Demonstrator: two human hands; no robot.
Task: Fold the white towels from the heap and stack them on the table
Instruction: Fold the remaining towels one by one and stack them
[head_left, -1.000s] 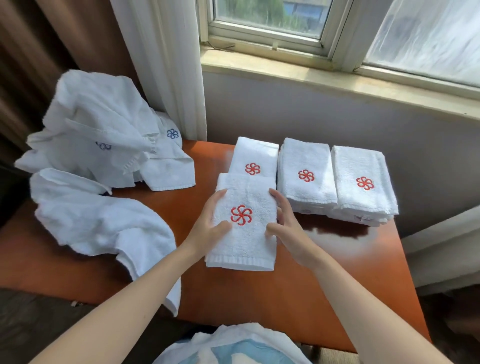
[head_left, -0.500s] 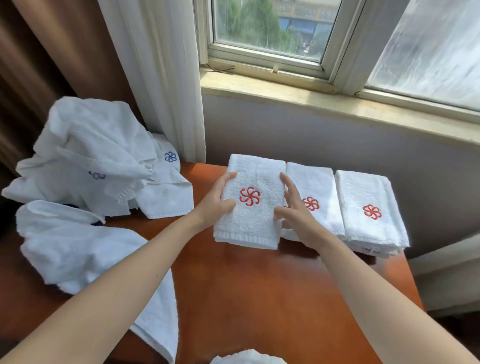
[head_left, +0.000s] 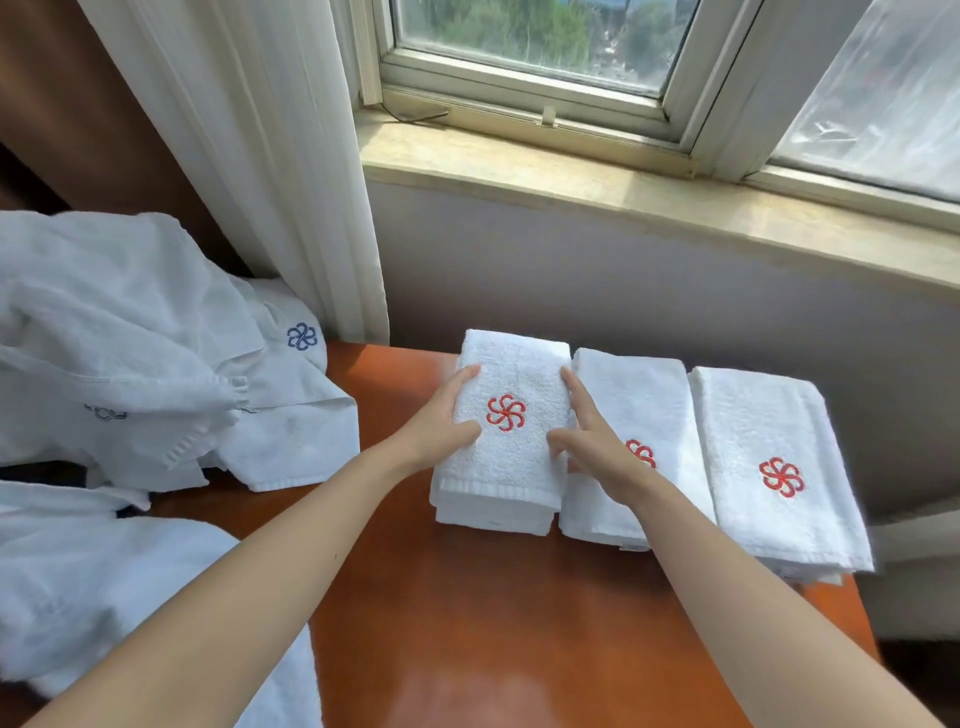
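heap (head_left: 130, 364): white towels are piled loose at the table's (head_left: 467, 623) left edge.
left hand (head_left: 441, 421): the towel's (head_left: 514, 457) left side is pinched, thumb on top, fingers together.
towel: laid folded atop the left stack (head_left: 493, 519), by the far edge.
right hand (head_left: 597, 452): the right side is pinched, thumb on top.
middle stack (head_left: 649, 400), right stack (head_left: 769, 426): set just beside, toward the right edge.
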